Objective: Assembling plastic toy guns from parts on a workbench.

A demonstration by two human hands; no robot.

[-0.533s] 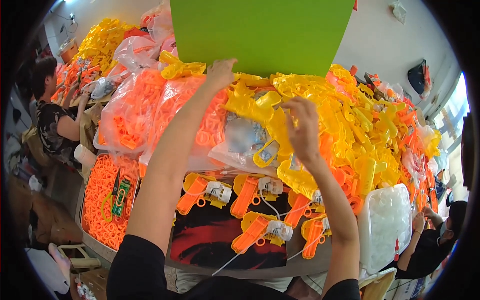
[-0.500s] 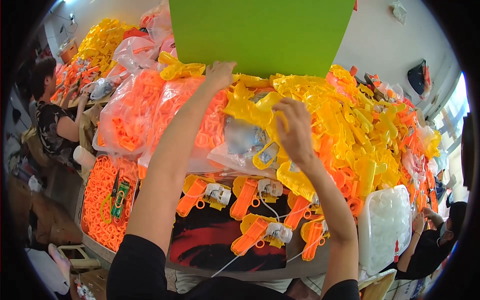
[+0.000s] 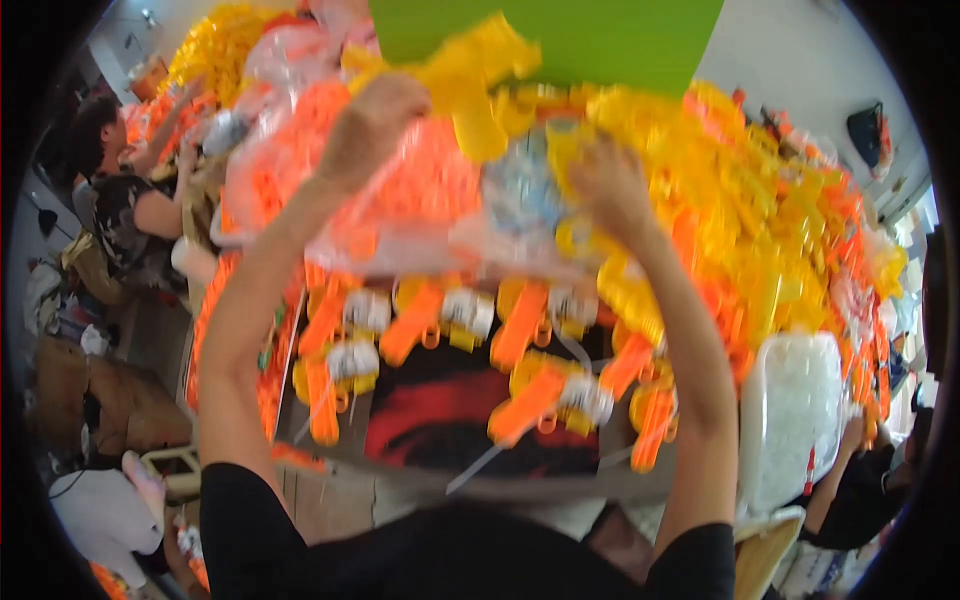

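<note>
My left hand [image 3: 385, 110] is raised over the far side of the table, its fingers closed on a yellow plastic toy-gun shell [image 3: 480, 85]. Motion blurs the shell's outline. At the edge of the heap of yellow shells [image 3: 720, 210], my right hand [image 3: 610, 185] reaches down with bent fingers beside a yellow piece [image 3: 565, 150]; blur hides whether it grips that. On the table before me lie several part-built orange and yellow toy guns [image 3: 525, 325] with clear-and-white cylinders, some trailing pale tubes.
Bags of orange parts [image 3: 290, 160] stand far left, a bin of orange rings [image 3: 225, 330] nearer. A white tub [image 3: 790, 430] is at right, a green board [image 3: 560, 40] behind. One person [image 3: 130, 190] works at left, another [image 3: 860, 480] at right.
My left hand has come left and nearer with the yellow shell lifted in it. The right hand stays by the yellow heap. The view has shifted, showing more toy guns at left.
</note>
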